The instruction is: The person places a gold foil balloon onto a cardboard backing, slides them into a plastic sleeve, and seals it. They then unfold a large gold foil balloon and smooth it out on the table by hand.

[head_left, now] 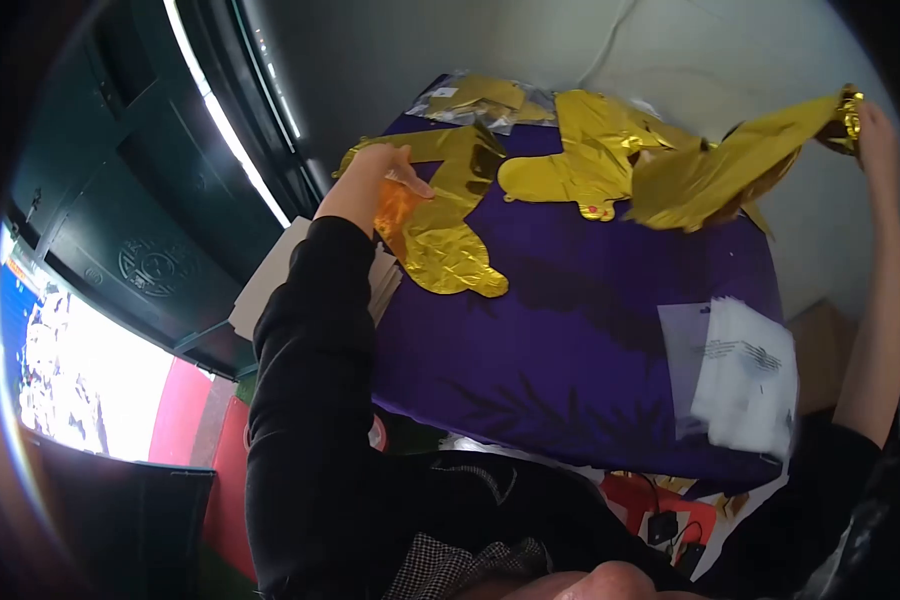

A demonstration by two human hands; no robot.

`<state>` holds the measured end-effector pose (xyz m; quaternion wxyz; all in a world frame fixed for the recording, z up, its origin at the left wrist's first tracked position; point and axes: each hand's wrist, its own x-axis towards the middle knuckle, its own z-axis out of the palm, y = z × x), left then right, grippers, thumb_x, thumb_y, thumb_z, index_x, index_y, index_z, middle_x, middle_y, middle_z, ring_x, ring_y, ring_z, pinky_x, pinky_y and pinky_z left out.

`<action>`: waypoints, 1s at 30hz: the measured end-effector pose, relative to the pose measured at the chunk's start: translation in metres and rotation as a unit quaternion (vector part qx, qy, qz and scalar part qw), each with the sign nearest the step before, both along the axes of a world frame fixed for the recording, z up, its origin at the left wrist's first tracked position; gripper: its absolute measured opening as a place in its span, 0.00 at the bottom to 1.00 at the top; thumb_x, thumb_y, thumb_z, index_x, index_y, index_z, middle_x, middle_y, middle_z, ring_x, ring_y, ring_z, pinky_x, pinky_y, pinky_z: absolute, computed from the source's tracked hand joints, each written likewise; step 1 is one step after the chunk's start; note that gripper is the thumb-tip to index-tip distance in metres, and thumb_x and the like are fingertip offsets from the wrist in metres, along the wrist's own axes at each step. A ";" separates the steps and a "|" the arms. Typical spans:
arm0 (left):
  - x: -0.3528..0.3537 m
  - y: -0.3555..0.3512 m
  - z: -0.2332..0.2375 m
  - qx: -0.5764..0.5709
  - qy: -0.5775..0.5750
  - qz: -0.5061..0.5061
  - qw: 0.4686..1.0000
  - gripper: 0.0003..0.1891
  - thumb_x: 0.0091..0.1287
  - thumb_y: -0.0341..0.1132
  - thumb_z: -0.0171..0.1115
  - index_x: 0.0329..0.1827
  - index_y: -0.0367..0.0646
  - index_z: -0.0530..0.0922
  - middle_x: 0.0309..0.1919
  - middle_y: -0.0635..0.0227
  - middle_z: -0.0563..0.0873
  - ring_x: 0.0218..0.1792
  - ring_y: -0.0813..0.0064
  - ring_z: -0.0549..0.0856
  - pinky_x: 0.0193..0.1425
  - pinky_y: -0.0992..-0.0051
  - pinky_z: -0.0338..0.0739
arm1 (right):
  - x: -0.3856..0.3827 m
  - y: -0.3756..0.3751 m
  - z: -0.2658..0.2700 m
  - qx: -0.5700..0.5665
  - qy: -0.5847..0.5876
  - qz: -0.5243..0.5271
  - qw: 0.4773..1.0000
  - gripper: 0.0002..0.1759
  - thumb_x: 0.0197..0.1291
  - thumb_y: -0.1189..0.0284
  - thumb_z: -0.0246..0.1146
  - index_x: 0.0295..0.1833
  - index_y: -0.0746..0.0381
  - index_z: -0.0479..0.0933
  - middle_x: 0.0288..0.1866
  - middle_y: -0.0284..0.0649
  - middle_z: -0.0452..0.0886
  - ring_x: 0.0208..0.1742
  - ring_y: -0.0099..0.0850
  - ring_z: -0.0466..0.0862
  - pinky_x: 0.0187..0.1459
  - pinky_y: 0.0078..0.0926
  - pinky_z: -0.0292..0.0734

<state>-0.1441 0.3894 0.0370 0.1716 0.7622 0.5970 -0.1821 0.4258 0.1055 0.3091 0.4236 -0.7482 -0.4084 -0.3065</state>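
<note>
A flat, gold foil balloon point(715, 180) stretches across the right of the purple-covered table, creased and partly lifted. My right hand point(878, 150) is raised at the far right, with its fingers closed on the balloon's bunched end. At the left, my left hand point(395, 168) rests over a second flat gold foil balloon point(450, 255), its thumb and fingers apart; part of that foil reflects orange beneath it. Between them lies another gold foil piece point(565, 175) with a small red mark near its lower edge. Where these foils overlap, their outlines are hard to separate.
Clear plastic packets with gold foil point(480, 97) lie at the table's back edge. White plastic bags point(745, 375) sit at the front right of the purple cloth point(570, 330). Pale cardboard point(270, 275) stands left of the table; a dark green door point(150, 200) is beyond.
</note>
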 end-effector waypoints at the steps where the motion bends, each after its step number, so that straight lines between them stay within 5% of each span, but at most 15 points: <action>1: 0.001 -0.006 0.000 0.038 0.005 0.010 0.999 0.77 0.31 0.75 0.75 0.82 0.49 0.40 0.80 0.54 0.47 0.80 0.56 0.48 0.79 0.55 0.50 | -0.005 -0.002 -0.008 -0.027 -0.120 0.018 0.992 0.19 0.70 0.56 0.55 0.43 0.61 0.79 0.26 0.45 0.78 0.28 0.37 0.77 0.30 0.34 0.70; 2: 0.001 -0.012 0.000 0.075 0.010 0.022 0.997 0.77 0.32 0.75 0.75 0.82 0.49 0.40 0.80 0.53 0.48 0.80 0.56 0.48 0.79 0.55 0.50 | -0.010 -0.003 -0.016 -0.056 -0.237 0.038 0.969 0.20 0.69 0.56 0.56 0.37 0.64 0.77 0.27 0.51 0.78 0.31 0.51 0.78 0.35 0.41 0.72; 4: 0.003 -0.016 0.002 0.098 0.023 0.001 0.995 0.72 0.35 0.73 0.75 0.81 0.47 0.48 0.79 0.52 0.51 0.78 0.53 0.54 0.77 0.53 0.55 | -0.045 -0.009 -0.032 -0.093 -0.257 0.026 0.962 0.20 0.70 0.58 0.55 0.37 0.67 0.75 0.29 0.54 0.77 0.33 0.52 0.78 0.35 0.42 0.71; 6: 0.005 -0.016 0.000 0.170 0.077 -0.044 0.981 0.55 0.41 0.70 0.74 0.68 0.41 0.72 0.67 0.48 0.73 0.66 0.50 0.74 0.68 0.54 0.70 | -0.073 -0.018 -0.041 -0.130 -0.273 0.019 0.953 0.21 0.71 0.59 0.55 0.36 0.69 0.73 0.31 0.57 0.75 0.34 0.54 0.77 0.36 0.44 0.70; 7: 0.008 -0.022 0.006 0.172 0.080 -0.046 0.981 0.55 0.41 0.70 0.74 0.68 0.41 0.72 0.67 0.48 0.73 0.66 0.50 0.74 0.68 0.54 0.70 | -0.082 -0.023 -0.044 -0.140 -0.296 0.017 0.945 0.21 0.71 0.60 0.55 0.36 0.70 0.72 0.32 0.58 0.76 0.36 0.56 0.76 0.36 0.45 0.70; 11: 0.043 -0.073 0.027 0.234 -0.082 -0.085 0.965 0.37 0.59 0.68 0.62 0.34 0.33 0.85 0.33 0.58 0.89 0.35 0.61 0.89 0.41 0.64 0.84 | -0.128 -0.060 -0.053 -0.146 -0.324 0.045 0.934 0.19 0.70 0.65 0.54 0.33 0.72 0.70 0.31 0.60 0.74 0.36 0.58 0.76 0.37 0.47 0.70; 13: 0.064 -0.137 0.036 0.058 -0.337 -0.038 0.939 0.43 0.67 0.71 0.48 0.27 0.30 0.84 0.28 0.56 0.88 0.31 0.58 0.89 0.39 0.65 0.84 | -0.159 -0.085 -0.056 -0.151 -0.319 0.071 0.933 0.18 0.69 0.66 0.54 0.32 0.71 0.70 0.29 0.59 0.73 0.34 0.58 0.75 0.36 0.46 0.70; 17: 0.097 -0.249 0.041 -0.415 -0.513 -0.017 0.751 0.61 0.60 0.82 0.20 0.43 0.25 0.82 0.36 0.47 0.88 0.38 0.52 0.89 0.44 0.63 0.85 | -0.237 -0.141 -0.076 -0.155 -0.211 0.191 0.946 0.13 0.60 0.71 0.55 0.29 0.70 0.74 0.30 0.59 0.77 0.35 0.59 0.77 0.37 0.52 0.72; 22: 0.125 -0.322 0.017 -0.498 -0.583 0.007 0.641 0.71 0.49 0.88 0.15 0.67 0.20 0.62 0.48 0.30 0.81 0.47 0.41 0.86 0.50 0.51 0.81 | -0.303 -0.199 -0.159 -0.171 -0.329 0.316 0.874 0.06 0.55 0.76 0.60 0.28 0.62 0.70 0.17 0.42 0.71 0.19 0.41 0.77 0.22 0.37 0.71; 23: 0.120 -0.320 0.002 -0.549 -0.635 -0.043 0.542 0.56 0.65 0.77 0.32 0.65 0.21 0.67 0.49 0.35 0.82 0.46 0.47 0.87 0.52 0.53 0.81 | -0.313 -0.211 -0.178 -0.175 -0.329 0.362 0.854 0.06 0.50 0.77 0.61 0.28 0.62 0.70 0.18 0.39 0.70 0.17 0.37 0.75 0.20 0.36 0.71; 24: 0.121 -0.333 0.002 -0.549 -0.634 -0.046 0.542 0.56 0.65 0.77 0.32 0.65 0.21 0.67 0.49 0.35 0.82 0.46 0.47 0.87 0.52 0.53 0.81 | -0.322 -0.219 -0.195 -0.185 -0.364 0.378 0.831 0.06 0.47 0.77 0.61 0.27 0.62 0.69 0.18 0.38 0.70 0.18 0.32 0.75 0.19 0.34 0.70; 26: 0.125 -0.363 0.005 -0.357 -0.743 0.101 0.558 0.29 0.73 0.48 0.53 0.60 0.25 0.73 0.48 0.45 0.85 0.44 0.56 0.88 0.52 0.58 0.82 | -0.338 -0.232 -0.222 -0.208 -0.374 0.430 0.795 0.08 0.52 0.72 0.63 0.27 0.61 0.70 0.18 0.35 0.70 0.20 0.28 0.76 0.19 0.28 0.69; 27: 0.120 -0.364 0.004 -0.358 -0.742 0.100 0.558 0.29 0.73 0.48 0.53 0.60 0.25 0.73 0.48 0.45 0.85 0.44 0.56 0.88 0.52 0.58 0.82 | -0.344 -0.236 -0.235 -0.180 -0.354 0.477 0.784 0.13 0.52 0.66 0.67 0.28 0.60 0.71 0.18 0.34 0.69 0.20 0.29 0.75 0.20 0.28 0.69; 29: 0.099 -0.358 -0.001 -0.315 -0.678 0.105 0.656 0.15 0.64 0.22 0.58 0.54 0.28 0.79 0.47 0.53 0.86 0.43 0.65 0.89 0.51 0.64 0.84 | -0.339 -0.248 -0.248 -0.181 -0.296 0.532 0.773 0.15 0.51 0.63 0.69 0.28 0.60 0.71 0.19 0.34 0.69 0.20 0.30 0.75 0.21 0.29 0.69; 30: 0.095 -0.355 -0.007 -0.319 -0.690 0.101 0.642 0.13 0.64 0.21 0.56 0.50 0.28 0.80 0.45 0.55 0.87 0.42 0.65 0.89 0.48 0.67 0.85 | -0.329 -0.252 -0.253 -0.179 -0.236 0.584 0.756 0.17 0.50 0.61 0.71 0.28 0.59 0.72 0.19 0.34 0.69 0.20 0.30 0.74 0.21 0.29 0.68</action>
